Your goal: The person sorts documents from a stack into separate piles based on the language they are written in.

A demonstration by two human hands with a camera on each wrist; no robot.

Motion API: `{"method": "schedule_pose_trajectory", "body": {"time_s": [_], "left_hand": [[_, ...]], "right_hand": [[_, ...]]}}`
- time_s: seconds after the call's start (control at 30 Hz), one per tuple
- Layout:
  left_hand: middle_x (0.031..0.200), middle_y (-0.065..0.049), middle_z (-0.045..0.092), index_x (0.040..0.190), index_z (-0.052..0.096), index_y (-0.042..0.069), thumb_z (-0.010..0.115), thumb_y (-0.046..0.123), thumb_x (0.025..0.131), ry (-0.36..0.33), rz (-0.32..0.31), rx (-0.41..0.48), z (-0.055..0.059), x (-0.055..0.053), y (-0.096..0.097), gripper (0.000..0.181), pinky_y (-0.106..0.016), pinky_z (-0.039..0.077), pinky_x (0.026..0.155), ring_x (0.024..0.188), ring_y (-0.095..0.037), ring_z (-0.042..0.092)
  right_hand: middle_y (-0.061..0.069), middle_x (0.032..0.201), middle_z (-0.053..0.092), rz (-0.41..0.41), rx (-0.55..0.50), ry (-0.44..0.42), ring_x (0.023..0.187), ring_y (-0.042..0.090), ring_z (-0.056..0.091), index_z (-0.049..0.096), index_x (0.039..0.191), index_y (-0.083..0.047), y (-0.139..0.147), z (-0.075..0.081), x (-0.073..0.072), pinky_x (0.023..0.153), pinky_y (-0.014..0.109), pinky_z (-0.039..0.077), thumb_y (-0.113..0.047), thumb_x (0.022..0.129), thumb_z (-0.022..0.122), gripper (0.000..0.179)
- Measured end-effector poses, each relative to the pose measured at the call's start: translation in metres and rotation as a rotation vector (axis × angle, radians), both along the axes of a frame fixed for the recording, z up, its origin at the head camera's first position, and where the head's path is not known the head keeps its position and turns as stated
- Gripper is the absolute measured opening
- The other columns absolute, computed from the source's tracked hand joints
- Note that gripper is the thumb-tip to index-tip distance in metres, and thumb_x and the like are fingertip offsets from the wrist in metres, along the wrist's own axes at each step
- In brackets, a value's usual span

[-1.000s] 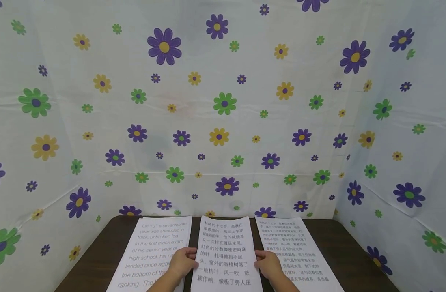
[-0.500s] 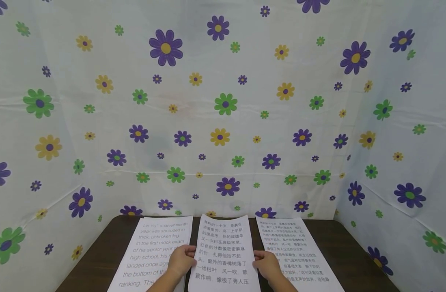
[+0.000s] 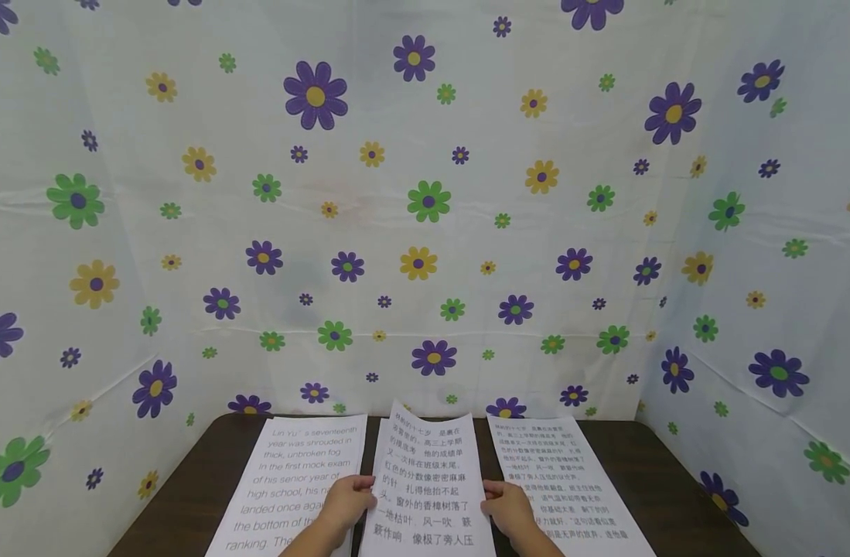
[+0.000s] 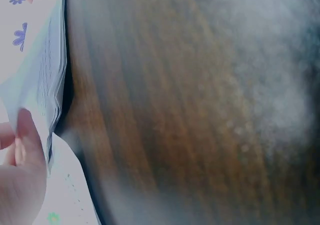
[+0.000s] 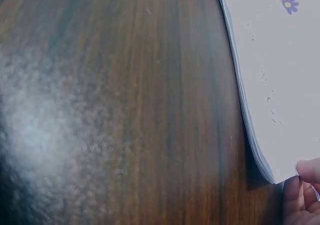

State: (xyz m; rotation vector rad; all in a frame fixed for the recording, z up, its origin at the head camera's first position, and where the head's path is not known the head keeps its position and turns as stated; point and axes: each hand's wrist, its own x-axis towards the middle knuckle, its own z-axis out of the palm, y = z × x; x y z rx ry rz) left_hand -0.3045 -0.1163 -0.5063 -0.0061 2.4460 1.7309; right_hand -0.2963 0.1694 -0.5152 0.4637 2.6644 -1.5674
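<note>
In the head view a printed sheet of paper (image 3: 431, 480) with Chinese text lies over the middle stack, its upper left corner raised and bent. White sheets underneath (image 3: 378, 452) show along its left side. My left hand (image 3: 344, 507) pinches the left edge, and my right hand (image 3: 511, 507) the right edge. In the left wrist view the thumb and fingers of the left hand (image 4: 22, 180) are at the edge of several fanned, curving layers. The right wrist view has the right thumb (image 5: 308, 170) on top of the paper at a corner, fingers below.
To the left lies a stack of English-text sheets (image 3: 285, 480), partly under the left forearm. Another stack of Chinese-text sheets (image 3: 564, 464) is on the right, partly covered by the right hand. All rest on a dark wooden table (image 3: 181, 495), before a flower-patterned cloth (image 3: 425, 232).
The top sheet of the middle stack has risen and turned slightly at its upper left corner, uncovering sheets beneath. Both hands keep their hold on its edges, having moved slightly left.
</note>
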Motion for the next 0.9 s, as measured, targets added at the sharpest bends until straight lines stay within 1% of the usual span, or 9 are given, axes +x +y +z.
{"method": "schedule_pose_trajectory", "body": {"time_s": [0.1,0.23,0.37,0.43,0.5,0.67,0.73,0.9], "left_hand": [[0.101,-0.008,0.069,0.127,0.053,-0.014,0.061,0.002,0.083,-0.011,-0.037,0.093,-0.002,-0.001,-0.003,0.048,-0.039,0.060,0.081,0.087,-0.013,0.067],[0.105,-0.009,0.067,0.133,0.048,-0.014,0.060,0.002,0.085,-0.004,-0.072,0.204,-0.003,-0.003,-0.005,0.051,-0.037,0.060,0.081,0.089,-0.012,0.066],[0.109,-0.009,0.066,0.136,0.045,-0.013,0.059,0.004,0.087,0.011,-0.100,0.281,0.003,-0.002,-0.005,0.053,-0.034,0.059,0.083,0.091,-0.012,0.066],[0.110,-0.010,0.065,0.137,0.044,-0.012,0.059,0.004,0.088,0.020,-0.110,0.311,0.008,-0.001,-0.005,0.054,-0.033,0.059,0.084,0.092,-0.012,0.065],[0.112,-0.010,0.064,0.138,0.042,-0.012,0.060,0.005,0.088,0.028,-0.117,0.336,0.013,0.000,-0.005,0.056,-0.032,0.058,0.086,0.094,-0.012,0.065],[0.113,-0.008,0.064,0.141,0.040,-0.011,0.061,0.006,0.088,0.037,-0.125,0.374,0.019,-0.003,-0.006,0.059,-0.031,0.058,0.089,0.097,-0.011,0.065],[0.114,-0.007,0.065,0.141,0.039,-0.011,0.061,0.007,0.088,0.039,-0.124,0.387,0.021,-0.003,-0.006,0.060,-0.031,0.058,0.090,0.097,-0.011,0.066],[0.112,-0.005,0.068,0.140,0.042,-0.009,0.062,0.007,0.088,0.055,-0.108,0.402,0.026,-0.004,-0.007,0.058,-0.031,0.058,0.088,0.097,-0.012,0.068]], "right_hand": [[0.010,0.095,0.066,0.014,0.002,0.014,0.086,0.018,0.062,0.062,0.120,0.008,0.001,0.000,0.001,0.080,0.042,0.057,0.002,0.077,0.066,0.043],[0.012,0.099,0.066,0.039,-0.017,0.023,0.090,0.020,0.063,0.061,0.121,0.009,0.005,0.002,0.002,0.081,0.042,0.057,-0.002,0.082,0.064,0.041],[0.014,0.100,0.065,0.062,-0.043,0.025,0.090,0.020,0.064,0.057,0.124,0.011,0.008,0.002,0.000,0.080,0.041,0.059,-0.007,0.087,0.061,0.042],[0.015,0.102,0.065,0.064,-0.054,0.029,0.091,0.020,0.065,0.056,0.126,0.011,0.009,0.001,-0.002,0.079,0.040,0.059,-0.009,0.089,0.060,0.043],[0.018,0.105,0.066,0.060,-0.061,0.031,0.092,0.022,0.067,0.055,0.127,0.012,0.009,0.000,-0.003,0.079,0.040,0.059,-0.011,0.090,0.060,0.044],[0.023,0.115,0.065,0.055,-0.073,0.027,0.093,0.023,0.067,0.055,0.129,0.010,0.010,0.001,-0.006,0.078,0.040,0.059,-0.020,0.092,0.060,0.048],[0.021,0.114,0.066,0.056,-0.097,0.023,0.091,0.021,0.067,0.055,0.130,0.008,0.011,0.004,-0.006,0.078,0.040,0.058,-0.023,0.092,0.060,0.049],[0.010,0.103,0.072,0.063,-0.191,0.036,0.084,0.014,0.067,0.055,0.132,0.006,0.012,0.011,-0.005,0.074,0.034,0.056,-0.022,0.092,0.061,0.049]]}}
